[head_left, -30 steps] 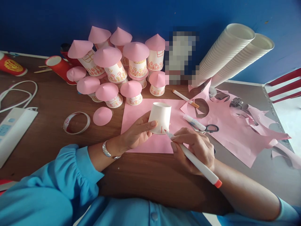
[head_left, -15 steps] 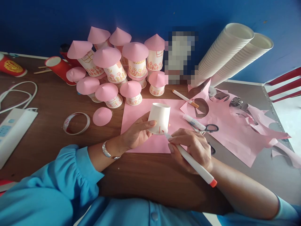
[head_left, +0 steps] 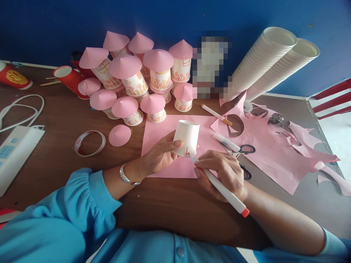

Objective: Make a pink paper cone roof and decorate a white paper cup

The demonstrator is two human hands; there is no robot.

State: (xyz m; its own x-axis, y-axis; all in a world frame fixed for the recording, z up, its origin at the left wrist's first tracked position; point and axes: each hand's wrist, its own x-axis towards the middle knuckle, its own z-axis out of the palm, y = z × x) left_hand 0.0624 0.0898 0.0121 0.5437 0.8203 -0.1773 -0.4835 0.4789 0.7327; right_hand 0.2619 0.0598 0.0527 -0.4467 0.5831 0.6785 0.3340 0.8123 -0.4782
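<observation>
My left hand grips a white paper cup by its side, thumb across the front. A short orange-red stroke shows near the cup's lower rim. In my right hand is a white marker pen with an orange-red end, held like a pencil. Its tip touches or nearly touches the cup low down, just right of the stroke. Under the cup lies a pink paper sheet. Scissors with black handles lie partly behind my right hand, beside a glue stick.
Several decorated cups with pink cone roofs stand at the back, a loose pink cone before them. A tape roll and a power strip lie left. Right are cut pink paper, an orange-ended marker and leaning cup stacks.
My right hand and the marker pen have shifted slightly left and down along the cup's lower edge. My left hand keeps the cup almost still.
</observation>
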